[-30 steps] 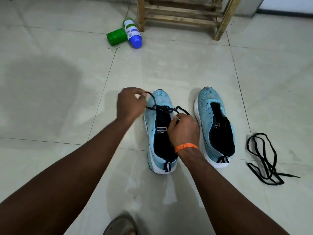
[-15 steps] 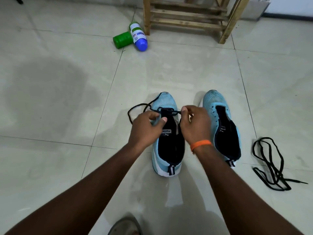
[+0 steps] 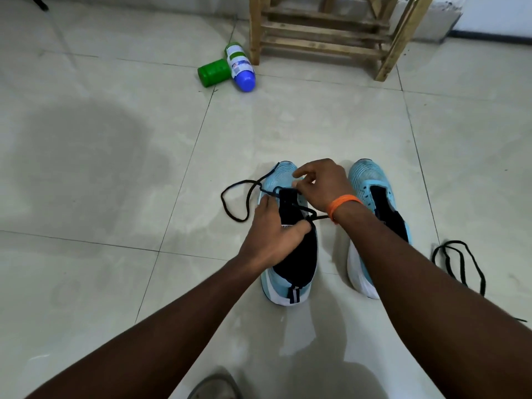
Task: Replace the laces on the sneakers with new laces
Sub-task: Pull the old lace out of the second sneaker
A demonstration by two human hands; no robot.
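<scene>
Left hand (image 3: pixel 276 228) pinches the lace (image 3: pixel 230 210) over the tongue of the left shoe (image 3: pixel 280 177); right hand (image 3: pixel 324 184) pinches it nearer the toe. Right shoe (image 3: pixel 365 177) stands just beside.

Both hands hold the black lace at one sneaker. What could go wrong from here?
1. The black lace lies in a long loop on the floor on one side, while only a short end shows by the left hand; the ends may finish uneven.
2. The right hand pinches the lace at the front eyelets of the sneaker and covers them; a twisted crossing might go unnoticed.
</scene>
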